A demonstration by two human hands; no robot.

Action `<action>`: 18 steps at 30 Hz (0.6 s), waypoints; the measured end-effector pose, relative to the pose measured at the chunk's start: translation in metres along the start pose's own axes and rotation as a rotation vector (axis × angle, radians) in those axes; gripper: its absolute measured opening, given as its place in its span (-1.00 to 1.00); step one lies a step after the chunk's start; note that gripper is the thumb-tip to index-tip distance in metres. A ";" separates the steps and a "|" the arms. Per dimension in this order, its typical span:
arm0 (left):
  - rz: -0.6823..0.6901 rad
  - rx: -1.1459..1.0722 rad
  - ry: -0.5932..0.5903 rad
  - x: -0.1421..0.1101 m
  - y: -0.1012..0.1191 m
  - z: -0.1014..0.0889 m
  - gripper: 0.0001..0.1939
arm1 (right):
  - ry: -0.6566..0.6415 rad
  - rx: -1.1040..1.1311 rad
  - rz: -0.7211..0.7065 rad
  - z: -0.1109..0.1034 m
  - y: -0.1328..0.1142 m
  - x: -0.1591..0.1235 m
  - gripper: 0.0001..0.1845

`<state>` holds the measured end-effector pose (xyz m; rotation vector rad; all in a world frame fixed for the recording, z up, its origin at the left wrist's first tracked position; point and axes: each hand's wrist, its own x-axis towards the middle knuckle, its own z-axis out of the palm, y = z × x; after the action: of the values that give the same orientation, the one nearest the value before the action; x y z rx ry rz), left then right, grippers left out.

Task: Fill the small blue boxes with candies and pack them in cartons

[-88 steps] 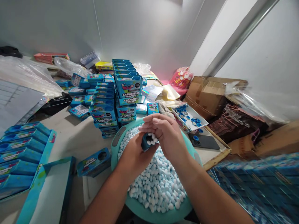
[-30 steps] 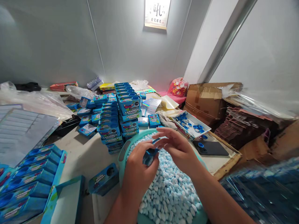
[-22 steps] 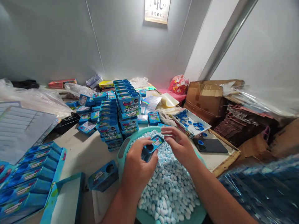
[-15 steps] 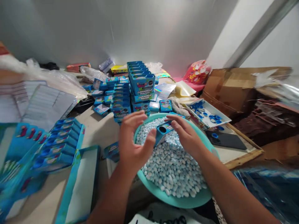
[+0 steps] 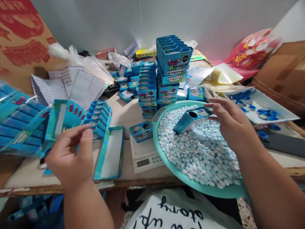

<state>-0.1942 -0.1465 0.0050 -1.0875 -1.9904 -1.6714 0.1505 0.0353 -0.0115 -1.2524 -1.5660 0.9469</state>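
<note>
My right hand [image 5: 232, 125] grips the end of a small blue candy box [image 5: 184, 122] that has a round hole in its top. This box is tilted over a turquoise basin [image 5: 164, 156] full of white and pale blue candies [image 5: 200, 162], its lower corner touching them. Away to the left, my left hand [image 5: 71, 156] is raised near the open blue display boxes, fingers bent and thumb apart, with nothing visible in it. Between the hands, another blue candy box [image 5: 141, 132] rests on a white kitchen scale [image 5: 146, 159].
Stacks of blue candy boxes [image 5: 175, 66] rise behind the basin. An open display tray [image 5: 111, 156] lies left of the scale, near a display box [image 5: 97, 119] filled with candy boxes. At right are a white tray [image 5: 281, 109] of blue caps and a dark phone [image 5: 286, 143].
My left hand has moved left, away from the candy box and basin. My right hand keeps hold of the box. The view has turned left and down, showing the scale.
</note>
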 end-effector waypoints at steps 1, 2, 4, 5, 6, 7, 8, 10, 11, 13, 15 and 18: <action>-0.023 0.045 -0.061 -0.003 -0.002 0.001 -0.81 | -0.011 -0.010 -0.006 0.000 0.001 0.000 -0.52; -0.041 0.074 -0.097 -0.006 -0.004 0.003 -0.81 | -0.021 -0.021 -0.011 0.000 0.003 0.000 -0.54; -0.039 0.058 -0.095 -0.010 -0.003 0.006 -0.83 | -0.030 -0.042 -0.024 -0.001 0.007 0.000 -0.56; -0.018 0.018 -0.073 -0.013 0.000 0.008 -0.85 | -0.030 -0.051 -0.032 -0.001 0.008 0.000 -0.57; 0.011 -0.032 -0.059 -0.017 0.005 0.012 -0.87 | -0.026 -0.059 -0.042 -0.001 0.009 0.000 -0.57; 0.044 -0.080 -0.061 -0.022 0.012 0.016 -0.90 | -0.026 -0.066 -0.051 -0.001 0.010 0.000 -0.57; 0.079 -0.127 -0.099 -0.028 0.020 0.021 -0.92 | -0.029 -0.069 -0.061 -0.001 0.009 -0.001 -0.56; 0.161 -0.193 -0.265 -0.042 0.038 0.033 -0.89 | -0.052 -0.087 -0.077 -0.001 0.006 -0.002 -0.52; 0.215 -0.198 -0.358 -0.048 0.046 0.039 -0.86 | -0.074 -0.105 -0.079 0.000 0.004 -0.003 -0.51; 0.333 -0.142 -0.483 -0.056 0.058 0.051 -0.82 | -0.123 -0.146 -0.079 0.000 -0.002 -0.007 -0.49; 0.395 -0.043 -0.484 -0.056 0.063 0.060 -0.80 | -0.161 -0.171 -0.086 0.000 -0.008 -0.011 -0.48; 0.358 0.055 -0.392 -0.044 0.063 0.064 -0.79 | -0.200 -0.200 -0.156 0.001 -0.011 -0.017 -0.44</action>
<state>-0.1054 -0.0998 0.0021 -1.7381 -1.8906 -1.2858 0.1481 0.0168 -0.0040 -1.1780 -1.9255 0.8520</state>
